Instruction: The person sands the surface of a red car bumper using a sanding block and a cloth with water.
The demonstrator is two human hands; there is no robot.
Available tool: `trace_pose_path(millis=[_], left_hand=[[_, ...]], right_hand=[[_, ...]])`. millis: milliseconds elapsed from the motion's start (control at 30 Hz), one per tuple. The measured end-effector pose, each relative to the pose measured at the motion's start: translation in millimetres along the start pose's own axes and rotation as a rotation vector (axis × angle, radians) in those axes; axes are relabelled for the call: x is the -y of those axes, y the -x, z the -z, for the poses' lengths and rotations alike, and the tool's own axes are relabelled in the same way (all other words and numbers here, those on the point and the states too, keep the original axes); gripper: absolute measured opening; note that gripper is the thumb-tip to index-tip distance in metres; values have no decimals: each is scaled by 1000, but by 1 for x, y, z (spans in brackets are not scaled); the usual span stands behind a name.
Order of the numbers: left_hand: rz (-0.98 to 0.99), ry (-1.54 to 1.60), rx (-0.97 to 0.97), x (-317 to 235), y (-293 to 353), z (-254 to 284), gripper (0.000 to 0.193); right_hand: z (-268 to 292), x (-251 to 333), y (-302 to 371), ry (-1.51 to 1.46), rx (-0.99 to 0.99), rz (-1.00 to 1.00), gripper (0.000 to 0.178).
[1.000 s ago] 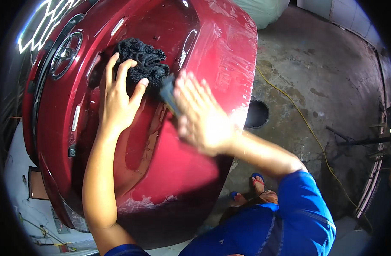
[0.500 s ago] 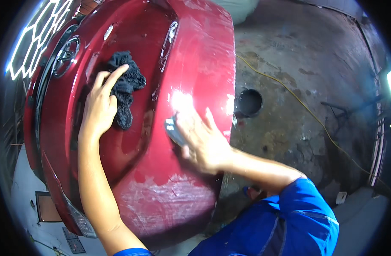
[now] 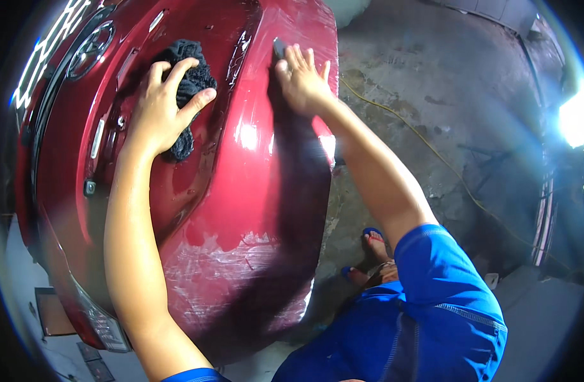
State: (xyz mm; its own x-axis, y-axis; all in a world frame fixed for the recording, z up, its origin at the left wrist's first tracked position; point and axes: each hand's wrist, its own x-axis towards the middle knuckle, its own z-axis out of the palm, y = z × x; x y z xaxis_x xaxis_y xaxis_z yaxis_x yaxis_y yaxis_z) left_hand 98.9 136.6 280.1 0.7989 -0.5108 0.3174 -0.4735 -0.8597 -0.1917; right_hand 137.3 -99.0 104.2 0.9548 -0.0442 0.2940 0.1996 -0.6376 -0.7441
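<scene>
A red car's rear end fills the left half, with its trunk lid [image 3: 193, 172] beside the wide bumper [image 3: 241, 184]. On the trunk lid my left hand [image 3: 158, 111] grips a bunched black cloth [image 3: 204, 75], fingers and thumb spread over it. My right hand [image 3: 303, 83] lies flat on the far part of the bumper, over a thin dark grey pad [image 3: 278, 47]. Most of the pad is hidden under the fingers. Whitish streaks [image 3: 219, 274] coat the bumper's near end, and fainter ones show around my right hand.
A yellow cord [image 3: 426, 143] runs over the stained concrete floor [image 3: 394, 57] to the right. One bright lamp [image 3: 578, 118] shines at the right edge. My sandalled feet [image 3: 375, 245] stand beside the bumper. The tail light [image 3: 107, 328] is at the lower left.
My right hand has slid the pad away from me along the bumper, toward its far end. My left hand stays at the black cloth, its thumb now spread across it.
</scene>
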Motion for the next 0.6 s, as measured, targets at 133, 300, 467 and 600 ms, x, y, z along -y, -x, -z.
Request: trace_pose_path(millis=[133, 300, 467, 600], left_hand=[[-10, -31, -46, 25, 18, 1, 64], [-29, 34, -88, 28, 24, -11, 59], [21, 7, -113, 7, 20, -4, 57], [58, 100, -120, -8, 12, 2, 55]], right_hand=[[-42, 27, 76, 136, -22, 248, 76], [-16, 43, 190, 65, 272, 393, 84], [-10, -19, -48, 68, 88, 98, 74], [2, -59, -121, 265, 204, 26, 73]])
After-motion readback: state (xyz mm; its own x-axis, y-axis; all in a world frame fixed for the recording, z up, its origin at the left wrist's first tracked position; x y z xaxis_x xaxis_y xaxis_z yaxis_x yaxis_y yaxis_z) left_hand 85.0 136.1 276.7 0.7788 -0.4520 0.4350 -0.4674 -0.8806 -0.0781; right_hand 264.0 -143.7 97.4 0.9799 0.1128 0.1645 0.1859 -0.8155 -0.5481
